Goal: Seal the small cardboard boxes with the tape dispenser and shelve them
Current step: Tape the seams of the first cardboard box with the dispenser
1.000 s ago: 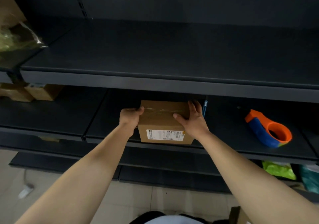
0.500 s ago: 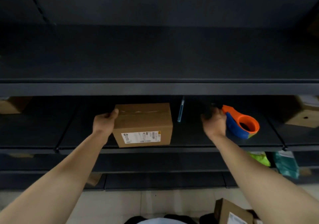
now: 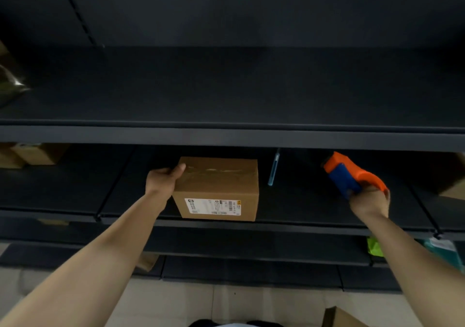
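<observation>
I see the cardboard box [image 3: 219,188] just below frame centre, at 6 o'clock, sitting flat on the middle shelf [image 3: 302,216] near its front lip. A clear tape strip runs across the top flaps and a white label faces me on the front.

Left hand [image 3: 162,179] is on the box's 9 o'clock side: thumb over the top edge, palm against the left face. It's gripping the box, but the other fingertips are hidden behind it.

Right hand [image 3: 370,200] is at 3 o'clock from the box, well apart from it. Its fingers are curled around the ring end of the tape dispenser [image 3: 347,175], whose orange-and-blue body points toward 11 o'clock. I can't tell if the dispenser touches the shelf.

A thin blue stick [image 3: 273,168] lies on the same shelf between the box and the dispenser, running roughly 12 to 6.

The upper shelf [image 3: 226,87] is dark and fills the frame at 12 o'clock. More brown boxes [image 3: 37,154] sit at 9 o'clock on the far left bay. A green packet [image 3: 375,247] is at 4 o'clock on a lower level. There's another carton corner [image 3: 339,318] at 5 o'clock, at the bottom edge of the frame.
</observation>
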Demonstrator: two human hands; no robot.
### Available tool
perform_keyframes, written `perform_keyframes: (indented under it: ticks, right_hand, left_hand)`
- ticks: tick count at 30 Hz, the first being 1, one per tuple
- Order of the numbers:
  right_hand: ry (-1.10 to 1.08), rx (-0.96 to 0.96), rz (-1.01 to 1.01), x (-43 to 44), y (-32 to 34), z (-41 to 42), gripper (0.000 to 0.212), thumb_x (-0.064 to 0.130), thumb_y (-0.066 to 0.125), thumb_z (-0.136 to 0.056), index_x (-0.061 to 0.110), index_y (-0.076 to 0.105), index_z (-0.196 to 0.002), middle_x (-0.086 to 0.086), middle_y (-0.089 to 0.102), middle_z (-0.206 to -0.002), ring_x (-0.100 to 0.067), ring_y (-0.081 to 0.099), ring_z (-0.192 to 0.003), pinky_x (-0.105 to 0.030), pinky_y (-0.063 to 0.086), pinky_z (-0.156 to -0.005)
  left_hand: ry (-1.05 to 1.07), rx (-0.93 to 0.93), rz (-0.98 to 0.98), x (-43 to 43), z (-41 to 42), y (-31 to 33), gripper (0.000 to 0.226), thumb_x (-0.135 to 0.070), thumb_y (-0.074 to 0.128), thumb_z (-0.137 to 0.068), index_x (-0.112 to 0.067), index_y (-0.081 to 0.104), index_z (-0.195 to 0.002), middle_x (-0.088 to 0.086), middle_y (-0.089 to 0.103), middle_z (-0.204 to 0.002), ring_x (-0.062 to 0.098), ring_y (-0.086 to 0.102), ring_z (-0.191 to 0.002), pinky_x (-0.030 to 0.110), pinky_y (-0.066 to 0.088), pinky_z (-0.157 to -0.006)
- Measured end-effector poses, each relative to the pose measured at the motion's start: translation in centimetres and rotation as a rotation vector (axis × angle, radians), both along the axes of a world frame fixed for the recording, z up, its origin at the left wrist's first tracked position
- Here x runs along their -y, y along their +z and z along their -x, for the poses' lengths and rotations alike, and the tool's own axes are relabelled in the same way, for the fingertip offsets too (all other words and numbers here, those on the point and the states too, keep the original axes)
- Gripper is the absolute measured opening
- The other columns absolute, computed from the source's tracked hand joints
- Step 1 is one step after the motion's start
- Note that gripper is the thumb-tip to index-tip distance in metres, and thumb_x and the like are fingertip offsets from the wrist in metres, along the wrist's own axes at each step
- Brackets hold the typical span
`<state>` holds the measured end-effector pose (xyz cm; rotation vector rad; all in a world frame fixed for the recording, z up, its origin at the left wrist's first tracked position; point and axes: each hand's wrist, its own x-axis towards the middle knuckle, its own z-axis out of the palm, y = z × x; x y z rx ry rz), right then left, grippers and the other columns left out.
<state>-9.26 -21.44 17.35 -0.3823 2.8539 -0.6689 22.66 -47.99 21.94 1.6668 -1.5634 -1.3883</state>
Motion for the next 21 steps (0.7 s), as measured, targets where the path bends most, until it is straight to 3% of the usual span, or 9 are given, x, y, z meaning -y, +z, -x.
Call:
perform_keyframes:
  ticks: [3,5,7,9,12,15,17,19,21]
  right_hand:
    - [0.209,-0.017,0.187,1.2,3.7,-2.7,0.036,0.009,0.062,-0.089,0.002,0.059,-0.124,-0.020,0.060,-0.120,-0.037,0.056,-0.112,-0.031,0.040,-0.091]
    - [0.359,-0.024,0.194,1.9,5.8,-4.7,0.036,0.013,0.065,-0.087,0.008,0.061,-0.123,-0.020,0.058,-0.118,-0.037,0.054,-0.112,-0.031,0.039,-0.090]
    - [0.497,0.002,0.193,2.3,7.6,-6.7,0.032,0.015,0.065,-0.087,0.012,0.063,-0.118,-0.015,0.058,-0.116,-0.035,0.047,-0.122,-0.030,0.035,-0.093]
    - [0.614,0.039,0.196,2.7,9.1,-8.5,0.024,0.013,0.065,-0.087,0.016,0.066,-0.110,-0.011,0.061,-0.117,-0.028,0.036,-0.135,-0.027,0.030,-0.097]
    - [0.738,0.115,0.204,3.2,10.3,-10.5,0.023,0.016,0.068,-0.085,0.037,0.059,-0.085,0.002,0.058,-0.102,-0.027,0.040,-0.131,-0.030,0.031,-0.095]
    - [0.833,0.170,0.204,3.4,10.9,-11.8,0.026,0.013,0.068,-0.085,0.037,0.059,-0.083,0.007,0.062,-0.102,-0.010,0.030,-0.134,-0.026,0.026,-0.102]
    - [0.899,0.210,0.189,3.5,11.2,-12.4,0.021,0.012,0.067,-0.086,0.033,0.063,-0.085,0.018,0.062,-0.100,-0.006,0.026,-0.136,-0.026,0.024,-0.103]
    - [0.916,0.272,0.186,3.6,11.5,-12.9,0.025,0.013,0.066,-0.086,0.037,0.063,-0.089,0.029,0.054,-0.104,0.001,0.020,-0.134,-0.027,0.023,-0.104]
    - [0.908,0.317,0.199,3.8,11.5,-13.0,0.028,0.011,0.068,-0.086,0.039,0.063,-0.091,0.029,0.053,-0.107,0.002,0.021,-0.134,-0.026,0.022,-0.105]
  left_hand:
    - [0.057,-0.045,-0.088,0.6,-0.2,0.6,0.049,-0.058,0.059,-0.084,-0.010,0.060,-0.093,0.012,0.065,-0.095,0.028,0.064,-0.090,0.042,0.053,-0.087]
    - [0.099,-0.049,-0.054,0.8,-0.3,1.1,0.043,-0.055,0.054,-0.089,-0.013,0.056,-0.085,0.009,0.061,-0.087,0.026,0.060,-0.088,0.039,0.051,-0.083]
    - [0.094,-0.037,0.070,0.3,-0.7,1.7,0.032,-0.040,0.052,-0.096,-0.010,0.059,-0.088,0.005,0.060,-0.089,0.021,0.055,-0.087,0.032,0.042,-0.077]
    - [0.022,-0.014,0.273,-0.6,-1.1,2.2,0.022,-0.025,0.052,-0.098,-0.010,0.064,-0.109,0.004,0.062,-0.106,0.013,0.053,-0.092,0.024,0.041,-0.078]
    - [-0.171,-0.064,0.452,-2.8,-1.3,3.2,0.020,-0.020,0.052,-0.097,-0.018,0.064,-0.113,-0.002,0.061,-0.110,0.004,0.056,-0.089,0.009,0.040,-0.070]
    - [-0.449,-0.249,0.306,-5.1,-0.7,3.8,0.022,-0.026,0.052,-0.096,-0.022,0.063,-0.114,-0.007,0.066,-0.108,0.004,0.062,-0.100,0.017,0.048,-0.086]
    - [-0.535,-0.404,0.095,-6.0,-0.5,3.9,0.024,-0.026,0.052,-0.095,-0.017,0.064,-0.114,0.001,0.069,-0.110,0.013,0.064,-0.105,0.029,0.050,-0.094]
    - [-0.548,-0.531,-0.085,-6.2,-0.5,3.7,0.025,-0.030,0.057,-0.088,-0.014,0.069,-0.104,0.005,0.071,-0.100,0.019,0.065,-0.098,0.035,0.051,-0.093]
    - [-0.534,-0.600,-0.174,-6.3,-0.5,3.2,0.022,-0.029,0.060,-0.082,-0.015,0.070,-0.095,0.001,0.071,-0.089,0.017,0.065,-0.089,0.033,0.051,-0.086]
